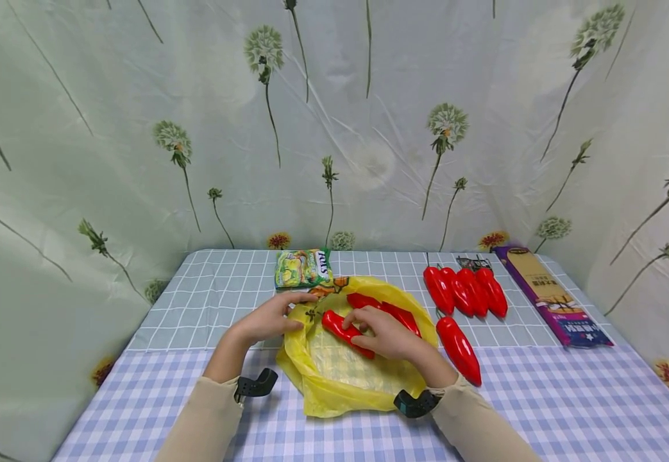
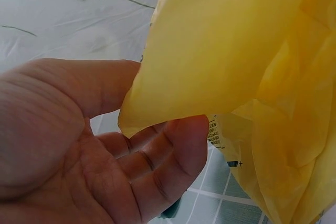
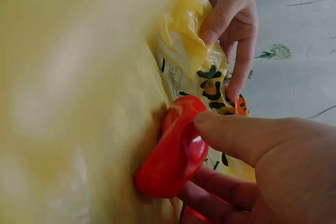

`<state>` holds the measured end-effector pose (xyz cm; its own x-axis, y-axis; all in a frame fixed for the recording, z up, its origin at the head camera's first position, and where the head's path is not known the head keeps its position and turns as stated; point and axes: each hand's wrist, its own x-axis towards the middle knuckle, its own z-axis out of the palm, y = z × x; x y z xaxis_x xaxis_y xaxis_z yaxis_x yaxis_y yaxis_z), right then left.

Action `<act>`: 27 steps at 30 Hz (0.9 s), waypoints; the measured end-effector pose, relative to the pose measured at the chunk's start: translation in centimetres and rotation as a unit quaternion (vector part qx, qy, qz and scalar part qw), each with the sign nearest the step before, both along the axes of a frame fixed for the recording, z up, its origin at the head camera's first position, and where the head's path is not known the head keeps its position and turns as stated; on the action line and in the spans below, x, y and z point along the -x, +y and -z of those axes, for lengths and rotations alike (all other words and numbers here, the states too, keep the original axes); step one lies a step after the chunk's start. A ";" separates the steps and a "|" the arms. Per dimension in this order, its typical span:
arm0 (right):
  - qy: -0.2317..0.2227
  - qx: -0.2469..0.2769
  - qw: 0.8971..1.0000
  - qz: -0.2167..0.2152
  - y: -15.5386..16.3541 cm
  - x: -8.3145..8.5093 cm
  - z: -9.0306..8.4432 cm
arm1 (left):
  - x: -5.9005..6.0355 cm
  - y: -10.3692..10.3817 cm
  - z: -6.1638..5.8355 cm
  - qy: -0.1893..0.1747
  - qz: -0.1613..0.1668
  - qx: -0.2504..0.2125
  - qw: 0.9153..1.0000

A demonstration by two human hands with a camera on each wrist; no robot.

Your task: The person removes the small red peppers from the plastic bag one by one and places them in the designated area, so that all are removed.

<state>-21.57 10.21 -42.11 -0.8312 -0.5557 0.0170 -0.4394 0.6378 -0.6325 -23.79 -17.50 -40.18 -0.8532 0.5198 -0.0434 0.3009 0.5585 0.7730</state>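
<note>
A yellow plastic bag (image 1: pixel 346 401) lies with its mouth spread wide. In the head view, my left hand (image 1: pixel 265 317) is at the bag's left rim, thumb and forefinger spread apart. A yellow flap (image 2: pixel 210 51) covers part of the thumb and meets the loosely bent fingers in the left wrist view. With my right hand (image 1: pixel 386 330) I grip a shiny red chili pepper (image 1: pixel 337 324) inside the bag. The right wrist view shows the thumb on top of this pepper (image 3: pixel 173 153) and fingers beneath. More red peppers (image 1: pixel 401 316) lie behind that hand in the bag.
Several red peppers (image 1: pixel 464 292) lie in a row right of the bag, with another pepper (image 1: pixel 459 350) nearer me. A green snack packet (image 1: pixel 302 268) lies behind the bag. At the far right is a long purple packet (image 1: pixel 553 298). A checked cloth (image 1: pixel 571 398) covers the table.
</note>
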 end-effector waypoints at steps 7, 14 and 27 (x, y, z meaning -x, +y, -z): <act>-0.009 0.005 1.000 0.003 -0.3 0.2 0.2 | 0.0 0.0 -0.1 -0.002 -0.003 -0.002 1.000; -0.058 -0.004 0.998 0.017 -0.3 -0.1 0.2 | 0.0 0.0 0.1 -0.016 -0.011 -0.010 1.000; -0.067 0.004 0.997 -0.027 0.5 -0.5 -0.6 | 0.1 0.0 0.3 -0.020 -0.019 -0.011 1.000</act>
<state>-21.07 10.73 -41.48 -0.7957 -0.5993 -0.0874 -0.3841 0.6110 -0.6922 -23.89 -17.49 -40.46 -0.8700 0.4886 -0.0663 0.2490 0.5514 0.7962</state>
